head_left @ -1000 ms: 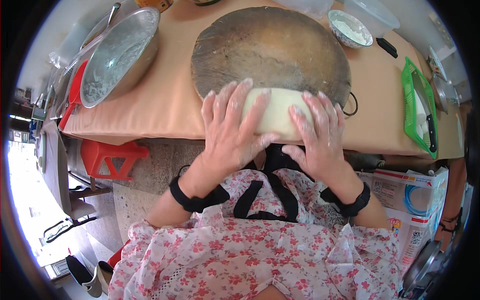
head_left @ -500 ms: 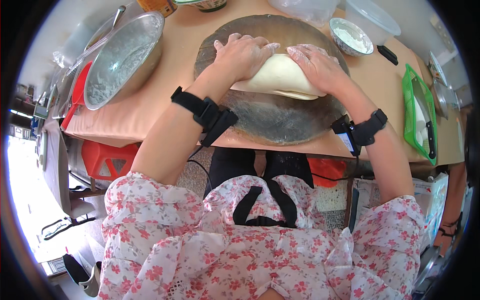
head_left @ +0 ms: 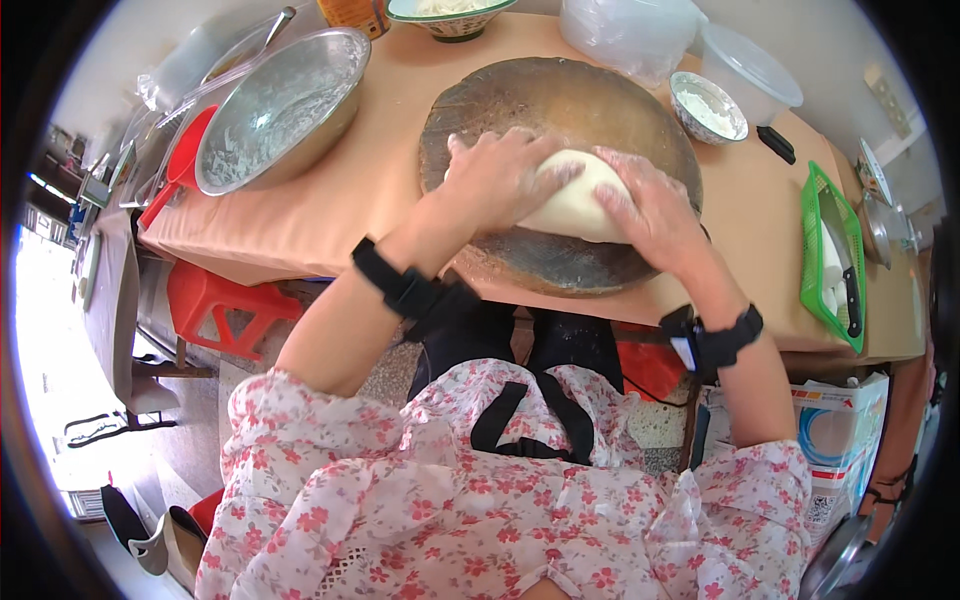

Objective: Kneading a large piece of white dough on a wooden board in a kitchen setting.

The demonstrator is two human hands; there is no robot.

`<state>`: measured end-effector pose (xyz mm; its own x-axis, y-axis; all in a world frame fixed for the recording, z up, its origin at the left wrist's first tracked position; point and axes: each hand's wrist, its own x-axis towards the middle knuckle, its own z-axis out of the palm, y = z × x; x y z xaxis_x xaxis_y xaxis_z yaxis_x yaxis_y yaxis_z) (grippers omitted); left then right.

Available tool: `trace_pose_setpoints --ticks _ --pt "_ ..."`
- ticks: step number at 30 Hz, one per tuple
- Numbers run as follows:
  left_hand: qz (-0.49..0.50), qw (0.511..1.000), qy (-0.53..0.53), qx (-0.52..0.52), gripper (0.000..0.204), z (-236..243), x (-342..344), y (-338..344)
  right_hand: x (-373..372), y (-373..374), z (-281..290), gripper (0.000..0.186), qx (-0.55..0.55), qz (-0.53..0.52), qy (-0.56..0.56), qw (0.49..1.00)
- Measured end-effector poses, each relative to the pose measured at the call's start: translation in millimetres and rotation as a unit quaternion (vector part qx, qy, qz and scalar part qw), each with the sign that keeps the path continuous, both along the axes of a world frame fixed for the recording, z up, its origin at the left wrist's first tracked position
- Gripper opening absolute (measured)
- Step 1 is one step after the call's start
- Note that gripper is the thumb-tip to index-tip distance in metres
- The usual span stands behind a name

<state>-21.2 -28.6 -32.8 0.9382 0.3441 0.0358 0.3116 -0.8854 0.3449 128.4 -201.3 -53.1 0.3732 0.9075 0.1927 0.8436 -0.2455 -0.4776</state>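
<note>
A smooth, pale lump of dough [head_left: 574, 208] lies on a round, dark wooden board [head_left: 545, 95]. My left hand [head_left: 497, 183] is curled over the dough's left end, thumb pointing inward across it. My right hand [head_left: 652, 203] cups the right end, its fingers bent around the top and side. Both hands are dusted with flour. The ends of the dough are partly hidden under my palms. Black straps with small devices sit on both wrists.
At the left stand a floury metal bowl [head_left: 275, 115] and a red scoop [head_left: 185, 155]. Behind the board are a green-rimmed bowl [head_left: 450, 22] and plastic tubs [head_left: 750, 65]. To the right are a bowl of flour [head_left: 708, 108] and a green basket [head_left: 812, 250] with a knife [head_left: 852, 300].
Both hands have drawn the dough nearer to me. The long, folded roll with a visible seam now looks shorter and rounder. The fingers have closed further around it.
</note>
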Motion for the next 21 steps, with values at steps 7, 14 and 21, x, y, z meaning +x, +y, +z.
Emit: trace_pose_setpoints --ticks 7,14,21 --pt "-0.051 0.948 -0.279 0.147 0.054 -32 -78 -52 -67 -58 -22 0.061 0.169 0.031 -0.167 0.971" --pt "-0.065 0.934 -0.341 0.09 0.067 -40 -76 -47 -76 -62 -23 0.051 0.223 0.009 -0.168 0.96" --pt "-0.07 0.919 -0.386 0.043 0.062 0 -39 -30 -47 -48 28 0.05 0.242 -0.011 -0.266 0.933"
